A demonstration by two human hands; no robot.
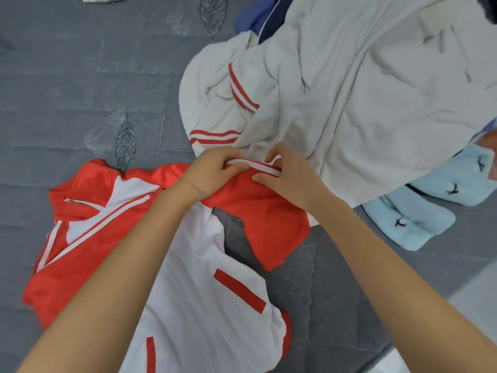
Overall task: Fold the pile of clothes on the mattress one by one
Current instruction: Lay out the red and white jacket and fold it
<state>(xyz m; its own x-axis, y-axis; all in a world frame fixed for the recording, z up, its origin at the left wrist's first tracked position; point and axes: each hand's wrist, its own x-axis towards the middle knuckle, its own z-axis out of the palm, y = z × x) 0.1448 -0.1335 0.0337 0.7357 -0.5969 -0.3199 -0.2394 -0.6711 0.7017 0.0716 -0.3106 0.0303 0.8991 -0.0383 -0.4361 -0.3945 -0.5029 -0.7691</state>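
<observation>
A red and white jacket [204,286] lies spread on the grey mattress [80,84] in front of me. Its red sleeve [271,224] with a white stripe runs toward the clothes pile. My left hand [215,168] pinches the white-striped edge of that sleeve. My right hand [290,173] grips the same edge just to the right, fingers curled over the stripe. Behind my hands lies the pile: a cream garment with red stripes [217,103] and a large off-white garment [363,98] draped over it.
A light blue fluffy garment [435,208] lies at the right by the mattress edge. Blue and navy cloth [261,17] shows at the top of the pile. Pale floor [476,300] lies beyond the mattress's right edge.
</observation>
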